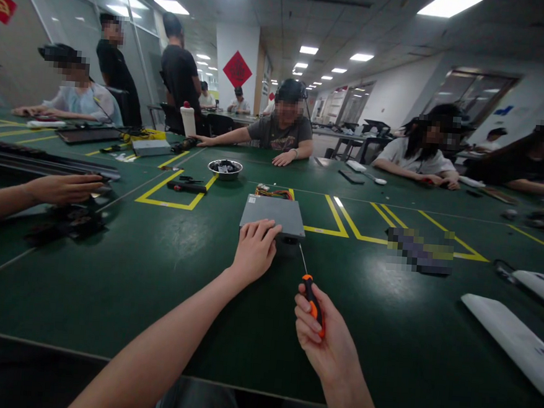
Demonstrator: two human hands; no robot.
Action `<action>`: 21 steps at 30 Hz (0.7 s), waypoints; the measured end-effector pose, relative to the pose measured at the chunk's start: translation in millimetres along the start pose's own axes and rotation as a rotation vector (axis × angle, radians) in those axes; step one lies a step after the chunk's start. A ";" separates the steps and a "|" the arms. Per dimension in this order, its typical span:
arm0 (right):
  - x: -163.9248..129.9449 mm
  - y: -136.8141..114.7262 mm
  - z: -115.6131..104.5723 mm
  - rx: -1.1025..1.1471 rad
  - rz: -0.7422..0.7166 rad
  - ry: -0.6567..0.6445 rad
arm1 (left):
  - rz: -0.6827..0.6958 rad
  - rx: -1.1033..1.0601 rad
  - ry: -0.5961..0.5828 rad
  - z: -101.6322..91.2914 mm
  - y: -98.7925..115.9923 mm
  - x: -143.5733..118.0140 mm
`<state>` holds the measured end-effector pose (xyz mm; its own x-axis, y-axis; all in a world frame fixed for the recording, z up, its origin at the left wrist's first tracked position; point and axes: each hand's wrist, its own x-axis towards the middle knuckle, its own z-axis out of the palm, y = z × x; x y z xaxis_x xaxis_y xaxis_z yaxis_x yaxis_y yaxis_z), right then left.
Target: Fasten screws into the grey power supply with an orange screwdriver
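Note:
A grey metal computer power supply (276, 212) lies on the green table in front of me, its coloured cables (273, 191) bunched at the far side. My left hand (256, 246) rests on its near edge, fingers stretched out over the top face; the thumb is mostly hidden. In my right hand (322, 325) is a screwdriver (311, 297) with an orange and black handle, fingers wrapped round it. The screwdriver's thin shaft points up and away, its tip by the near right corner of the power supply. Whether the tip touches a screw I cannot tell.
A metal bowl (225, 169) of small dark parts stands beyond, left of the power supply. Nearer lies a black tool (187, 187) inside yellow tape. A neighbour's hand (70, 188) reaches in from the left over dark parts. White slabs (509, 335) lie right. Several people sit around.

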<state>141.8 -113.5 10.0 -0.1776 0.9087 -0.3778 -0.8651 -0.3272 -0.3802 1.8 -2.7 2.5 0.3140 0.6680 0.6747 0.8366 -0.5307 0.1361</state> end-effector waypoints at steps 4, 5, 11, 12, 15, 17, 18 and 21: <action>1.1 -0.9 1.2 0.002 0.000 0.013 | 0.007 -0.004 -0.006 -1.0 -0.4 0.3; 1.3 -1.1 1.1 0.001 -0.001 0.015 | 0.007 -0.005 -0.008 -1.1 -0.7 0.3; 3.3 -1.1 -2.6 -0.008 0.003 0.022 | 0.005 -0.013 -0.023 -0.1 -1.9 0.5; 3.8 -0.9 -3.3 -0.008 0.005 0.024 | 0.005 -0.014 -0.024 0.2 -1.9 0.5; 5.3 -0.5 -4.8 -0.005 0.015 0.045 | 0.007 -0.014 -0.021 0.2 -1.7 0.4; 5.8 -0.4 -5.2 -0.003 0.016 0.060 | 0.009 -0.015 -0.021 -0.2 -1.6 0.4; 5.9 -0.4 -5.2 -0.002 0.015 0.064 | 0.008 -0.016 -0.021 -0.5 -1.5 0.4; 6.0 -0.5 -4.9 0.002 0.011 0.069 | 0.010 -0.017 -0.026 -1.2 -1.3 0.4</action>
<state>143.5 -109.1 3.7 -0.1544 0.8851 -0.4390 -0.8644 -0.3362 -0.3739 0.3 -2.3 3.5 0.3336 0.6758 0.6572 0.8259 -0.5457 0.1418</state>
